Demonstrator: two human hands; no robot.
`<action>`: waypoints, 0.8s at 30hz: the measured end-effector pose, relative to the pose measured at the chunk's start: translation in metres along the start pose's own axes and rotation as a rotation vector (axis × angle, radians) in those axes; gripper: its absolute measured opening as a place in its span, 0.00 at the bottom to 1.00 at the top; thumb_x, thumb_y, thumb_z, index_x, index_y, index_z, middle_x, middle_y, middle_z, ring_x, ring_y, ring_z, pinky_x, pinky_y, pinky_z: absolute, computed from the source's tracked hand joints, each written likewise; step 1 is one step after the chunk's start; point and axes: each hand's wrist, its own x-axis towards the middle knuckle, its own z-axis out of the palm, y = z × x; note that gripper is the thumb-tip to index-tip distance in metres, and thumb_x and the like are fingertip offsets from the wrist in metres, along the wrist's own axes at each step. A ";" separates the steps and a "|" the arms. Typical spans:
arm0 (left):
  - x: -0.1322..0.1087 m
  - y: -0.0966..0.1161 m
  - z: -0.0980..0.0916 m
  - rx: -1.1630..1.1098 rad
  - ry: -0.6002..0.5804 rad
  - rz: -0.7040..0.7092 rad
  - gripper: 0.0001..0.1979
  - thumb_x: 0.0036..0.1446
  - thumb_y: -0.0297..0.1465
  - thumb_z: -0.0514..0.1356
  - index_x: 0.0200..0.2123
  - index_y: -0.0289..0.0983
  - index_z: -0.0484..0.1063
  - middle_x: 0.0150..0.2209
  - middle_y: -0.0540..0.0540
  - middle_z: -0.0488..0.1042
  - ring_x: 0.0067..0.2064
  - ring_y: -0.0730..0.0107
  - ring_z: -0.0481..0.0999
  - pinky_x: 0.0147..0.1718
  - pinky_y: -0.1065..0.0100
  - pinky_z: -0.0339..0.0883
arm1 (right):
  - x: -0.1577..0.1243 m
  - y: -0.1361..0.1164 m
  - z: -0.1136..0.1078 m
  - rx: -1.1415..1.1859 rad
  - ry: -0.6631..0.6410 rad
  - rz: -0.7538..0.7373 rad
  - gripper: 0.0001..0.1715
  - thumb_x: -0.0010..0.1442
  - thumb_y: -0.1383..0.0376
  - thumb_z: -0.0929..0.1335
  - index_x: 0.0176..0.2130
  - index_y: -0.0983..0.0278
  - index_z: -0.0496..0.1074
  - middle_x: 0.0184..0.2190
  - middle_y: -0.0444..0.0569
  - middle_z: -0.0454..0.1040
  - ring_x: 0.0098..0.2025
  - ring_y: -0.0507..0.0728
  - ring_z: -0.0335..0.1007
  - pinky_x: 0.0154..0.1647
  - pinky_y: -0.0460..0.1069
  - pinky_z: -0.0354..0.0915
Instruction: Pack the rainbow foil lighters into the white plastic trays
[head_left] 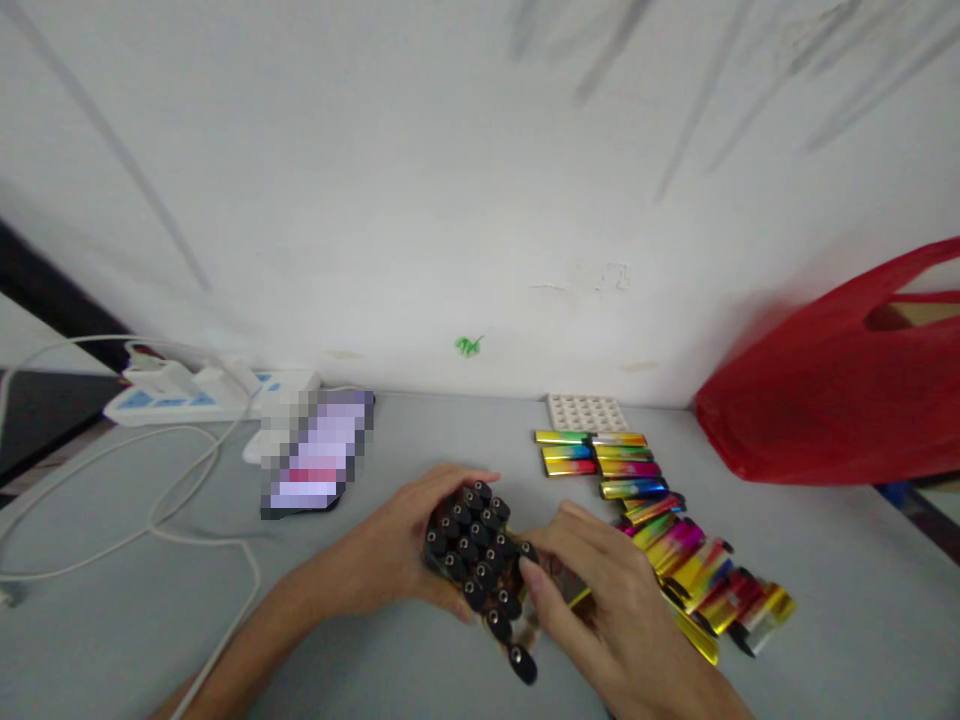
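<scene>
My left hand (416, 540) wraps round a bundle of lighters (474, 545) from the left. Their black oval ends, each with a small round metal valve, face up toward me. At the bundle's right side, my right hand (600, 590) pinches one lighter (529, 552) between thumb and fingers; its body is mostly hidden by the hand. Another lighter (523, 664) sticks out at the bundle's lower edge. Right of my right hand, several shiny lighters (675, 545) in gold, red, blue and pink lie in a slanting row on the grey table.
A white tray with small holes (587, 412) lies against the wall behind the loose lighters. At the right stands a red bag (832, 390). On the left are a phone (322, 455), a white power strip (187, 400) and a looping white cable (202, 540).
</scene>
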 end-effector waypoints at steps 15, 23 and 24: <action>0.000 -0.002 0.000 -0.016 0.001 0.001 0.52 0.42 0.44 0.85 0.70 0.51 0.70 0.66 0.43 0.75 0.66 0.43 0.75 0.69 0.46 0.65 | -0.005 0.008 0.001 -0.081 0.117 -0.255 0.20 0.63 0.72 0.73 0.52 0.58 0.70 0.31 0.45 0.75 0.31 0.57 0.66 0.32 0.52 0.61; -0.001 -0.002 0.001 -0.031 0.000 0.011 0.52 0.42 0.42 0.85 0.69 0.51 0.70 0.65 0.44 0.75 0.65 0.45 0.75 0.67 0.49 0.68 | -0.004 0.007 0.003 -0.057 0.120 -0.216 0.10 0.64 0.68 0.73 0.43 0.58 0.69 0.31 0.46 0.77 0.31 0.56 0.67 0.35 0.53 0.63; 0.000 -0.003 0.001 -0.028 -0.003 0.013 0.52 0.42 0.41 0.85 0.69 0.51 0.70 0.65 0.44 0.74 0.65 0.45 0.75 0.67 0.49 0.68 | -0.004 0.007 0.003 -0.052 0.126 -0.209 0.09 0.65 0.67 0.74 0.42 0.59 0.70 0.30 0.45 0.77 0.31 0.56 0.67 0.34 0.53 0.63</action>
